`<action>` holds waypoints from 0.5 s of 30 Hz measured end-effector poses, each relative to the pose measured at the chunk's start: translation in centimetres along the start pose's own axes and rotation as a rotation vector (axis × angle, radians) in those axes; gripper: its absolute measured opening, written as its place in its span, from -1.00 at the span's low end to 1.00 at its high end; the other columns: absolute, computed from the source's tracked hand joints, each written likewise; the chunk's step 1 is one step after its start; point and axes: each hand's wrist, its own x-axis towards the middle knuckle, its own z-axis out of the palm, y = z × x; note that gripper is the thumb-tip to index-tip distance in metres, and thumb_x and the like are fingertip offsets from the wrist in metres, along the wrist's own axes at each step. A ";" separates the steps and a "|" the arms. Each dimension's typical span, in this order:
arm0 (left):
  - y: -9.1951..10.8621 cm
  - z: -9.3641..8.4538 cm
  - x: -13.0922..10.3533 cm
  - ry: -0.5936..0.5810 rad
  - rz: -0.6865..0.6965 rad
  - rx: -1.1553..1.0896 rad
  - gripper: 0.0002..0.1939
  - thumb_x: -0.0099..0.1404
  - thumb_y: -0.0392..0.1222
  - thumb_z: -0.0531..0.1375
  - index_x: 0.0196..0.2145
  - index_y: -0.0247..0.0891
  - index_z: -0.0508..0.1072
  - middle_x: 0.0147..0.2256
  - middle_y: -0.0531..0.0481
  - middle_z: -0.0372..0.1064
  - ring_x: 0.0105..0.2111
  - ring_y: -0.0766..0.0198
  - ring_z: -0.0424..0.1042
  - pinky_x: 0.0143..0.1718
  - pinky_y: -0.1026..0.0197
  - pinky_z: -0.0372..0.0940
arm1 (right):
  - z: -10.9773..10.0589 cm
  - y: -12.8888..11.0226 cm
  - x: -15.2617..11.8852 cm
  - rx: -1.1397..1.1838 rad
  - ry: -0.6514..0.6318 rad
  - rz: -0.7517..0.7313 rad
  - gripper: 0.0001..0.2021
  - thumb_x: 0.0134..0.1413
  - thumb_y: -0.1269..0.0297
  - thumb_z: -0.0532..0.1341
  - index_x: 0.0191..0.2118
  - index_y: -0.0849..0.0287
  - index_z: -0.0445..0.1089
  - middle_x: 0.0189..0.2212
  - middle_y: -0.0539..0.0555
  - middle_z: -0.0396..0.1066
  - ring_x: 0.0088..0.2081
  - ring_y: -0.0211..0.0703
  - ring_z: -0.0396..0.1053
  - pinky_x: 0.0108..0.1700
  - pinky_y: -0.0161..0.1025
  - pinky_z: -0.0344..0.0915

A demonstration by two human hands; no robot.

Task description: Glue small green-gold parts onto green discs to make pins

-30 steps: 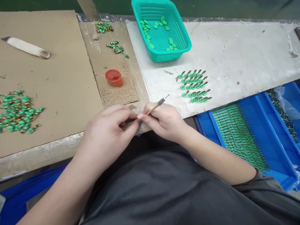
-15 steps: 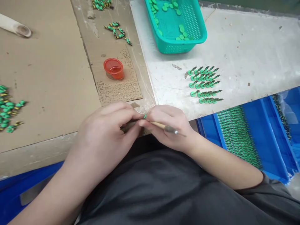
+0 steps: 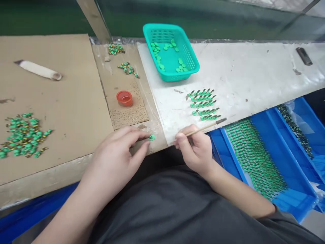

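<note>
My left hand is at the table's front edge, thumb and forefinger curled in a pinch at a small green disc. The disc has a dark bit on top. To the right, my right hand grips a thin wooden stick with a dark, thicker end, like a small brush. The dark end points up and right; the lower end is by my fingertips. Beyond my left hand, a small red cup of liquid stands on a speckled piece of cardboard.
Rows of green discs with dark figures stand on the white surface. Behind them is a turquoise basket of green discs. Green-yellow pieces lie left, near a white tapered tool. Blue trays sit low at right.
My right hand has moved right, away from my left, taking the stick with it. The green disc at my left fingertips now shows more. The view has tilted up.
</note>
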 end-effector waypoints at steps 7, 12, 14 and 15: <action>-0.3 0.8 1.1 0.092 0.000 0.069 -0.58 0.62 0.35 0.25 -0.09 0.04 0.73 -0.11 0.03 0.74 -0.21 0.09 0.65 -0.19 0.05 0.44 | -2.9 1.1 -3.7 -0.054 -0.078 -0.070 -0.62 0.71 0.12 0.31 -0.29 0.05 0.52 -0.38 0.07 0.68 -0.36 -0.12 0.66 -0.20 -0.23 0.61; 3.7 4.7 5.9 -0.063 -0.042 -0.104 -0.56 0.46 0.35 0.28 -0.18 0.00 0.76 -0.19 -0.01 0.72 -0.31 0.10 0.59 -0.20 0.06 0.51 | -5.0 1.8 -5.1 -0.040 -0.051 0.055 -0.57 0.74 0.03 0.26 -0.31 0.03 0.46 -0.33 0.08 0.69 -0.33 -0.13 0.63 -0.16 -0.22 0.56; 6.0 7.2 8.3 -0.080 -0.006 -0.104 -0.60 0.44 0.30 0.29 -0.16 -0.03 0.75 -0.12 -0.05 0.75 -0.20 0.06 0.64 -0.07 0.07 0.56 | -5.9 1.9 -5.4 -0.039 -0.024 0.076 -0.59 0.74 0.04 0.25 -0.28 0.03 0.47 -0.34 0.06 0.67 -0.34 -0.14 0.59 -0.19 -0.22 0.51; 7.0 8.3 9.4 -0.076 -0.003 -0.093 -0.63 0.45 0.24 0.28 -0.14 -0.04 0.75 -0.08 -0.07 0.76 -0.14 0.03 0.67 -0.01 0.06 0.56 | -6.3 1.9 -5.5 -0.038 -0.016 0.089 -0.60 0.74 0.04 0.26 -0.27 0.03 0.48 -0.33 0.05 0.66 -0.34 -0.14 0.58 -0.20 -0.22 0.49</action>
